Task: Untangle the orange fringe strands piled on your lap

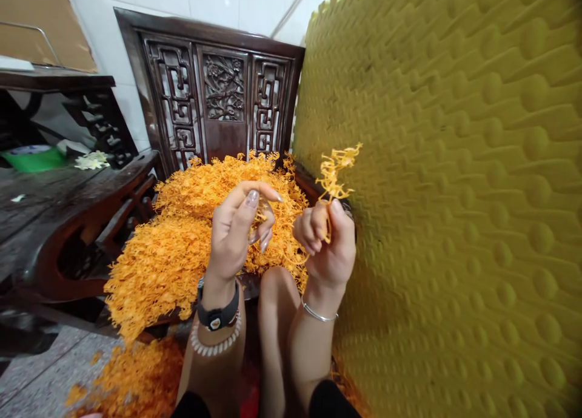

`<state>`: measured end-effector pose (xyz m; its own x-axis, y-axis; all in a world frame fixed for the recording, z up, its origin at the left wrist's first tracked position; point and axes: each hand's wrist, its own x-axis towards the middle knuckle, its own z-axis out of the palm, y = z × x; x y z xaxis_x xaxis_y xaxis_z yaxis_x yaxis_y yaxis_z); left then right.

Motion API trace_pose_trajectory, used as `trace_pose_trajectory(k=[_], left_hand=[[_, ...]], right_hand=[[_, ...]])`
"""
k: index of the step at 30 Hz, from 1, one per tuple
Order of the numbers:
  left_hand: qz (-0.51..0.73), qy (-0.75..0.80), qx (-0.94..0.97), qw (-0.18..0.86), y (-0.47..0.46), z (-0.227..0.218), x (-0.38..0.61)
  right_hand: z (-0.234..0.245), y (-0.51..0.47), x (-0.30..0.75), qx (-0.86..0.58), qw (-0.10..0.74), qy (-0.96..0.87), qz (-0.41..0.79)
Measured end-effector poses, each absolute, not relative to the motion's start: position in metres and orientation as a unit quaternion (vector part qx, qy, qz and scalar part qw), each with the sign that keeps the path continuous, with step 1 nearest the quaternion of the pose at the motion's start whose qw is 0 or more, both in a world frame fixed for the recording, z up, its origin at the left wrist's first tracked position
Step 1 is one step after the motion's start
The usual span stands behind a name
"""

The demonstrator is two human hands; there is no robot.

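Note:
My right hand (330, 239) is closed, thumb against the curled fingers, on a thin, curly orange plastic piece (334, 172) that sticks up above the fist. A strand of it hangs down over the fingers. To the left, my left hand (240, 230) is curled with its index finger stretched toward the right hand. Bits of the same orange plastic show between its thumb and bent fingers, partly hidden. The hands are apart. Behind and below them lies a large heap of tangled orange plastic pieces (182, 254) on a dark wooden seat.
A carved dark wooden backrest (225, 133) stands behind the heap. A tall yellow foam mat (445, 181) walls off the right side. On the left, a dark wooden table (59, 190) holds a green basin (36, 160) and a pale flower-like item (92, 160). More orange pieces (131, 375) lie below.

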<state>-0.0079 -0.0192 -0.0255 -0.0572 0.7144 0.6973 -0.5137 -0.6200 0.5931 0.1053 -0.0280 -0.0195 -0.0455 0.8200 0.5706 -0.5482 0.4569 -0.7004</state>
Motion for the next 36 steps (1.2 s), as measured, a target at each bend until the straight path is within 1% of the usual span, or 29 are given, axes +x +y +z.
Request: trace_pose_trajectory(k=[4, 8, 10, 12, 16, 19, 21, 22, 23, 24, 25, 26, 29, 31, 33, 36], left_hand=[[0.757, 0.132, 0.540, 0.343, -0.019, -0.027, -0.004], [0.727, 0.218, 0.613, 0.219, -0.018, -0.030, -0.006], [0.714, 0.264, 0.623, 0.179, -0.018, -0.031, -0.007], [0.713, 0.290, 0.606, 0.199, -0.019, -0.031, -0.005], [0.732, 0.263, 0.555, 0.295, -0.021, -0.030, 0.006], [0.760, 0.251, 0.515, 0.308, -0.017, -0.030, 0.014], [0.788, 0.234, 0.443, 0.357, -0.007, -0.031, 0.011], [0.797, 0.220, 0.397, 0.398, 0.000, -0.033, 0.006], [0.803, 0.211, 0.351, 0.433, 0.006, -0.034, 0.000], [0.816, 0.207, 0.313, 0.439, 0.013, -0.035, -0.007], [0.827, 0.204, 0.289, 0.437, 0.018, -0.037, -0.015], [0.829, 0.199, 0.285, 0.438, 0.021, -0.037, -0.022], [0.826, 0.187, 0.332, 0.416, 0.020, -0.037, -0.032], [0.815, 0.178, 0.374, 0.406, 0.014, -0.034, -0.030], [0.795, 0.160, 0.408, 0.420, 0.009, -0.033, -0.025], [0.770, 0.133, 0.434, 0.449, 0.007, -0.032, -0.017]], right_hand=[[-0.024, -0.029, 0.103, -0.208, 0.660, -0.584, 0.424], [-0.023, -0.032, 0.104, -0.240, 0.604, -0.665, 0.367], [-0.023, -0.033, 0.104, -0.241, 0.584, -0.695, 0.342], [-0.024, -0.032, 0.103, -0.234, 0.577, -0.705, 0.340], [-0.028, -0.027, 0.098, -0.166, 0.619, -0.636, 0.429], [-0.029, -0.023, 0.091, -0.044, 0.663, -0.582, 0.469], [-0.026, -0.024, 0.089, 0.081, 0.677, -0.559, 0.472], [-0.023, -0.026, 0.090, 0.138, 0.677, -0.551, 0.468], [-0.021, -0.029, 0.091, 0.179, 0.676, -0.549, 0.457], [-0.019, -0.033, 0.094, 0.193, 0.676, -0.556, 0.444], [-0.017, -0.037, 0.096, 0.175, 0.679, -0.567, 0.431], [-0.016, -0.040, 0.099, 0.124, 0.686, -0.580, 0.421], [-0.018, -0.043, 0.103, -0.125, 0.696, -0.584, 0.399], [-0.021, -0.041, 0.102, -0.244, 0.686, -0.571, 0.380], [-0.023, -0.037, 0.101, -0.279, 0.672, -0.579, 0.368], [-0.024, -0.034, 0.100, -0.282, 0.628, -0.617, 0.381]])
